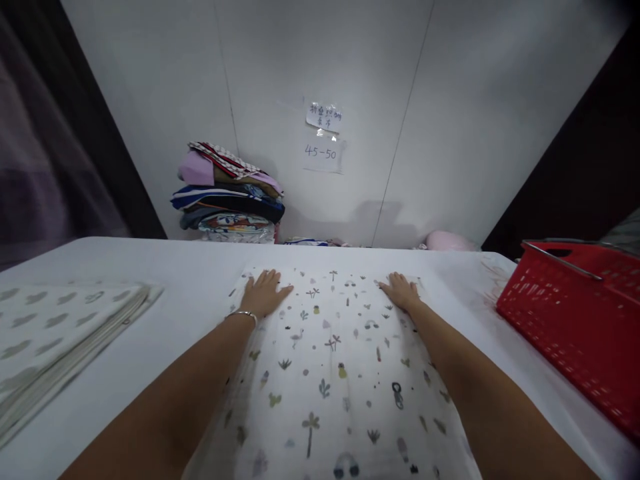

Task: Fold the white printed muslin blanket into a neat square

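Observation:
A white cloth (330, 373) printed with small palm trees, cacti and sunglasses lies spread over the white table, running from near its far side down past the lower frame edge. Flat on the cloth's far left corner rests my left hand (264, 293), fingers spread, a silver bangle (243, 315) on the wrist. My right hand (401, 292) lies flat near the far right corner, fingers apart. Both arms reach along the cloth's sides, and neither hand grips it. Slight creases show in the fabric.
Folded cloths with grey leaf-like prints (60, 327) lie on the table (175, 267) at the left. A red perforated basket (575, 320) stands at the right. Behind the table, a pile of folded fabrics (230, 193) rises against the wall, beside a pink bundle (447, 241).

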Tool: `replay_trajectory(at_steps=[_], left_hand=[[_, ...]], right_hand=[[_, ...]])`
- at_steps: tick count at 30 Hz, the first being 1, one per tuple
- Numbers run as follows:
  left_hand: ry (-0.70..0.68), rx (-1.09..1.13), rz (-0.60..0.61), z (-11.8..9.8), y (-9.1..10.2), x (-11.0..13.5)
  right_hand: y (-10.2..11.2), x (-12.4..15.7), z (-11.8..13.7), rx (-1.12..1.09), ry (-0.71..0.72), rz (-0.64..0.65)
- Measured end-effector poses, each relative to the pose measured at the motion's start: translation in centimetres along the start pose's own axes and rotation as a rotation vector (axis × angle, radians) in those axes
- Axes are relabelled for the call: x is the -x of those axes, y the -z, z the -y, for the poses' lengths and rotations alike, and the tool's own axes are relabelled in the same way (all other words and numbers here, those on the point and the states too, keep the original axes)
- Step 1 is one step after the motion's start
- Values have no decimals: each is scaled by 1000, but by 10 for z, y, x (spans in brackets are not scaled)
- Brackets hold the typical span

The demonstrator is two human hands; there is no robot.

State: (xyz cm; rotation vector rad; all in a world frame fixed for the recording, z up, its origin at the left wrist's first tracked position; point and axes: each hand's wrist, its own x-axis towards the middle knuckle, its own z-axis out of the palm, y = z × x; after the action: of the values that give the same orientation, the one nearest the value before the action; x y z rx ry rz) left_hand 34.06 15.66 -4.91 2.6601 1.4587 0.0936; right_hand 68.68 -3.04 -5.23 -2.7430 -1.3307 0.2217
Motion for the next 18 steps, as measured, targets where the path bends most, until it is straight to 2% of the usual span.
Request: replay_trajectory(at_steps=[4,8,11,15,18], left_hand=[[-17,13,-26,1,-1,0],[-21,16,-35,2,-4,1],[-19,20,-31,2,-4,1],[-1,80,46,0,8,0],[-14,108,49,5,25,14]], right_hand=[[-1,-5,-13,-3,26,0],[-1,-5,-25,24,-34,-58],[2,-4,-29,26,-45,-36],[4,7,-27,40,-30,-64],[-3,36,-35,79,30,-114]])
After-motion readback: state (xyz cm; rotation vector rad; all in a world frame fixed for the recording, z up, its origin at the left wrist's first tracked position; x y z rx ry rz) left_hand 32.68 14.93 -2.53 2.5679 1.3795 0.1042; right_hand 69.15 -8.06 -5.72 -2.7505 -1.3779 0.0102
